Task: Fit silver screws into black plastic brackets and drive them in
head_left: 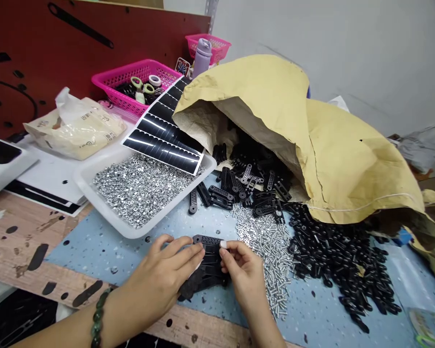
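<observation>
A row of black plastic link pieces (206, 266) lies side by side on the blue mat; the farthest one has a perforated face. My left hand (170, 266) rests over their left side, fingers stretched out flat on them, with a green bead bracelet at the wrist. At their right ends is my right hand (241, 266), its thumb and forefinger pinched together close to the farthest piece. A white covering shows on the forefinger's tip. Whatever sits in that pinch is hidden. Silver screws (275, 261) and small nuts (243, 224) lie in a pile right of my right hand.
A white tray (130, 234) of silver nuts stands behind my left hand, a black label sheet (163, 130) across its edge. Black links (221, 193) spill from a yellow paper sack (253, 82). Small black parts (340, 256) heap at right. A pink basket (108, 79) holds scissors (142, 86).
</observation>
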`<state>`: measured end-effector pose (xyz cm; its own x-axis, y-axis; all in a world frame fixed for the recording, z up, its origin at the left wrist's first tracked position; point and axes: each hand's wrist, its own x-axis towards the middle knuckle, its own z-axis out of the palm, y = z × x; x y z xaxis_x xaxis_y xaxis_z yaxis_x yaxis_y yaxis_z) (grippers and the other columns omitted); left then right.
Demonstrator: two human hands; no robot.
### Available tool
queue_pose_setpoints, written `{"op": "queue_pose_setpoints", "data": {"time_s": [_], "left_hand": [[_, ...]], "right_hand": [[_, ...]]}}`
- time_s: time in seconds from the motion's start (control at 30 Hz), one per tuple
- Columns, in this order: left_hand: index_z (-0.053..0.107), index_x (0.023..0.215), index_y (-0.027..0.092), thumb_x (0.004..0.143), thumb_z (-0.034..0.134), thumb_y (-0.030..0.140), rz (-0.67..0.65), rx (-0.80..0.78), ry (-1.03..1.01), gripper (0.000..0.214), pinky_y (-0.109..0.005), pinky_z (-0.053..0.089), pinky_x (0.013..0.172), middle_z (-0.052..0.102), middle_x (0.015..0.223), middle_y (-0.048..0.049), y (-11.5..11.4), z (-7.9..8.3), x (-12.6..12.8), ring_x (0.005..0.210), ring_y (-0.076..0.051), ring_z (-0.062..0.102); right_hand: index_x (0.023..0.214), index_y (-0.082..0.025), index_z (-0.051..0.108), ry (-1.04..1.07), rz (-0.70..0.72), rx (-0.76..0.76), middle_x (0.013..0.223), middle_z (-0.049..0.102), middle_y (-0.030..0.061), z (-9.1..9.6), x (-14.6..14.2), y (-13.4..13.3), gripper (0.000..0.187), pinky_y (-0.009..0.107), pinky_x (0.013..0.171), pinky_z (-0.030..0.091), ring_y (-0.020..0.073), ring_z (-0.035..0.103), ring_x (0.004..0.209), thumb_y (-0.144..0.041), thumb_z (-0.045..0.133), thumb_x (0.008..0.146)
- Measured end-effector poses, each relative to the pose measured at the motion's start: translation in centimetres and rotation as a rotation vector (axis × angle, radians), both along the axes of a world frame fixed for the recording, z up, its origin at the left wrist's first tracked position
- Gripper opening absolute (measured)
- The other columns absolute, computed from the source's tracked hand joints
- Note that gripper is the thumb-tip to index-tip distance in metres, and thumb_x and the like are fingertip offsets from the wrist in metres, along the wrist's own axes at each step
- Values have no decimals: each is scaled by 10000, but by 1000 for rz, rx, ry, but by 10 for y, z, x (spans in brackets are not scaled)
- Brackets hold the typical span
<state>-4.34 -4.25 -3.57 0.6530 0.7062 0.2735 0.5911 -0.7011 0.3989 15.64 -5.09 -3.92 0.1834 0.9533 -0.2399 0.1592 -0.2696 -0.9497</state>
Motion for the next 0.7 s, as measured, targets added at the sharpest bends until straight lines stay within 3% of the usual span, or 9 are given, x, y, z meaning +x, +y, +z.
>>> {"op": "queue_pose_setpoints", "data": {"time_s": [0.17, 0.27, 0.37, 0.43, 0.6, 0.7], "left_hand": [[506, 1296, 183, 682, 402, -61, -15, -16, -4, 669, -423, 253, 926, 637, 1192, -53, 4, 3, 6, 1107, -247, 506], [528, 1276, 186, 692, 437, -37, -8, -61, -16, 632, -456, 260, 935, 632, 1165, -66, 7, 6, 8, 1101, -268, 507], [518, 1297, 222, 713, 472, -2, -12, -191, -27, 627, -481, 306, 951, 571, 1253, -65, 10, 11, 4, 1161, -293, 457], [491, 1329, 264, 794, 484, 51, -14, -281, -70, 576, -465, 354, 967, 528, 1311, -44, 11, 15, 1, 1196, -285, 434], [419, 1377, 333, 971, 378, 209, 100, -481, -248, 427, -390, 424, 1022, 485, 1380, -3, 4, 20, -1, 1261, -226, 434], [348, 1410, 334, 1000, 314, 246, 248, -528, -357, 421, -342, 476, 985, 472, 1398, 1, 1, 16, -3, 1254, -198, 468]], "right_hand": [[791, -180, 636, -335, 90, 90, 688, 608, 25, 4, -1, 1, 130, 247, 537, 440, 150, 559, 590, -287, 564, 807], [852, -182, 570, -559, 141, 94, 630, 566, -9, 8, 3, 4, 83, 248, 513, 422, 143, 537, 521, -248, 567, 802], [973, -180, 523, -734, 122, 187, 714, 569, 11, 13, 4, 4, 225, 266, 513, 433, 163, 549, 563, -290, 612, 798], [1064, -185, 509, -723, 160, 315, 850, 581, 50, 18, 0, 2, 289, 284, 575, 473, 173, 567, 660, -291, 612, 816], [1085, -228, 540, -431, 512, 502, 911, 623, 36, 31, -19, -7, 225, 288, 721, 505, 162, 594, 820, -123, 471, 899], [1058, -236, 581, -327, 391, 456, 897, 641, 34, 33, -18, -10, 205, 288, 710, 515, 162, 607, 794, -141, 507, 893]]}}
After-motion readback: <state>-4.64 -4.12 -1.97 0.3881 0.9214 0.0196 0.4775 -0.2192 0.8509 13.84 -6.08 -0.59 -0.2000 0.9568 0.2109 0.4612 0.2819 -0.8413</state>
